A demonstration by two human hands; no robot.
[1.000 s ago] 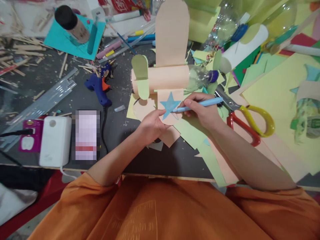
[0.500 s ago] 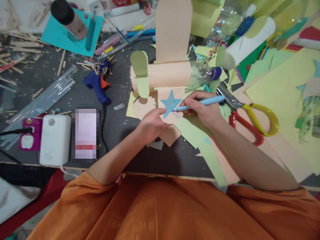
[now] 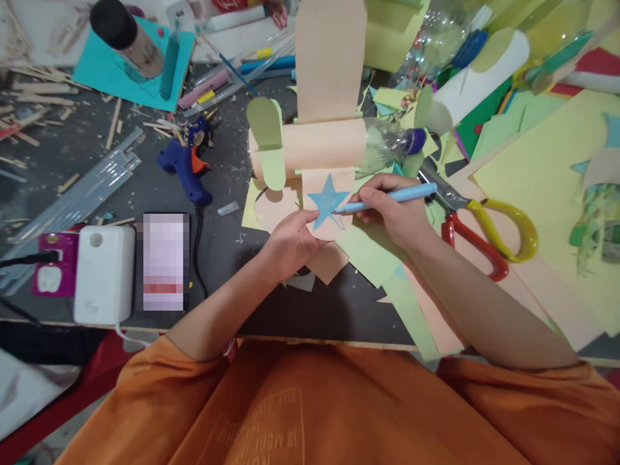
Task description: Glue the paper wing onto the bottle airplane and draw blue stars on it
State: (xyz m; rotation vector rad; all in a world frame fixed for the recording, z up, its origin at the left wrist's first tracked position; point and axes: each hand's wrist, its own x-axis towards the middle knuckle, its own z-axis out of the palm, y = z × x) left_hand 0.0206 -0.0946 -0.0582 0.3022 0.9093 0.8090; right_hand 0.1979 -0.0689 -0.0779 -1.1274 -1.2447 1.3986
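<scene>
A plastic bottle [image 3: 387, 143] wrapped in peach paper [image 3: 322, 143] lies sideways, with a long peach paper wing [image 3: 330, 64] at the far side and a shorter wing [image 3: 343, 177] at the near side. On the near wing is a blue star [image 3: 328, 194], coloured in except for its lower right point, which is only outlined. My left hand [image 3: 296, 242] grips this wing's edge, thumb on top and fingers underneath. In my right hand [image 3: 390, 210] is a light blue felt-tip pen [image 3: 411, 192], its tip touching the star. A green paper tailpiece [image 3: 274, 169] crosses the bottle's left end.
Scissors [image 3: 477, 223] with red and yellow handles lie right of my right hand, among paper sheets. A blue glue gun [image 3: 186, 171], a phone [image 3: 165, 261] and a white power bank [image 3: 104, 274] are at left. Behind stands a black-capped bottle [image 3: 128, 39].
The view has shifted slightly, so most things appear a little further left. The pen tip stays on the star, and both hands keep their holds.
</scene>
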